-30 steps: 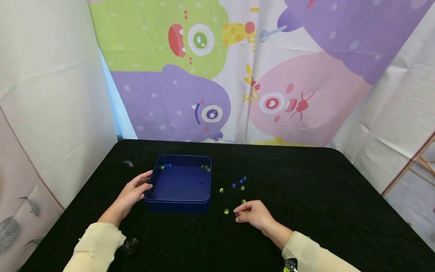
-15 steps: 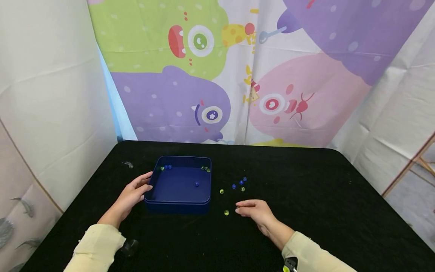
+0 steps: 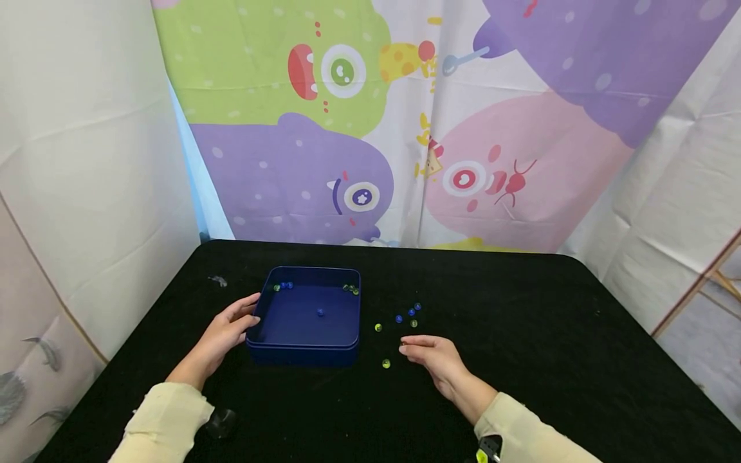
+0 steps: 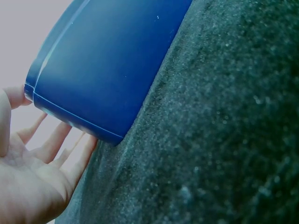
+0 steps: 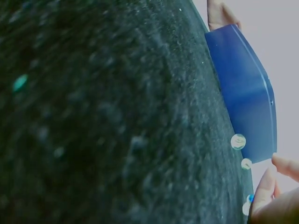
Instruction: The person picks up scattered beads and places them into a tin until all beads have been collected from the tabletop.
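A cartoon-print curtain (image 3: 359, 161) hangs behind your black-covered table (image 3: 521, 308). Your left hand (image 3: 224, 328) rests its extended fingers against the left wall of the blue box (image 3: 303, 355). Right of the box, your right hand (image 3: 439, 363) has thumb and forefinger close together; whether they pinch anything, you cannot tell. Between it and the box lies a yellow-green marble (image 3: 386, 364); farther back, right of the box, are two more and three blue marbles (image 3: 411, 312). Inside the box, a lone blue marble (image 3: 321, 312) sits mid-floor, with small clusters (image 3: 283, 286) at both back corners.
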A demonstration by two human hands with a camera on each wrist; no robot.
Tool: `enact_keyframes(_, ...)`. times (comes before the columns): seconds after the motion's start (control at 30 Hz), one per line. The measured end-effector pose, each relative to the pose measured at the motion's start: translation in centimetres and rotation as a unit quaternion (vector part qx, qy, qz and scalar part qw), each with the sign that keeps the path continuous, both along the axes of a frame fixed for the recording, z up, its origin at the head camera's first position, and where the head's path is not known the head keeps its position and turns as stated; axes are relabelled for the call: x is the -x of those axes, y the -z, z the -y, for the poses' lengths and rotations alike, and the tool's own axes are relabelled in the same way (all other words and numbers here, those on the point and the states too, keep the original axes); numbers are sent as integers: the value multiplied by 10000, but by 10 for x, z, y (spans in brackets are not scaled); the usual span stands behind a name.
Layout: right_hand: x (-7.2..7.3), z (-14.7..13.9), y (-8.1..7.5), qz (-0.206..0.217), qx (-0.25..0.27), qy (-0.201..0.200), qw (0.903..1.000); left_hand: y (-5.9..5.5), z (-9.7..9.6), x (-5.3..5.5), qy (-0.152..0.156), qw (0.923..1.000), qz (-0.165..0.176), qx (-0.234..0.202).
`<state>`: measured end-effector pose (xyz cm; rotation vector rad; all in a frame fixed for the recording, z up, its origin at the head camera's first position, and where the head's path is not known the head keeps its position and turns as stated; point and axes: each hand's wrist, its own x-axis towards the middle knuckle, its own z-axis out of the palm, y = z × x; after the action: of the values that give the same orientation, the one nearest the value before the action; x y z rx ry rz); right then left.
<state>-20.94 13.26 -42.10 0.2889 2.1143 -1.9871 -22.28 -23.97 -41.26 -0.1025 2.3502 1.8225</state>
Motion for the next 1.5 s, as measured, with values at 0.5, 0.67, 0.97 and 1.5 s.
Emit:
enact_keyframes(0.5, 6, 18, -5, -191, 360, 192, 9990, 1, 0, -1, -8, 10000, -17, 21)
enact_keyframes(0.67, 7, 25, -9, -323, 472, 194, 9982, 1, 0, -1, 10, 10000, -38, 18)
enact_keyframes(0.97, 13, 39, -13, -409, 659, 119, 9969, 0, 0, -1, 8, 10000, -50, 42)
enact_keyframes(1.5, 22, 68, -20, -804, 858, 42, 9931, 0, -2, 0, -64, 10000, -36, 45)
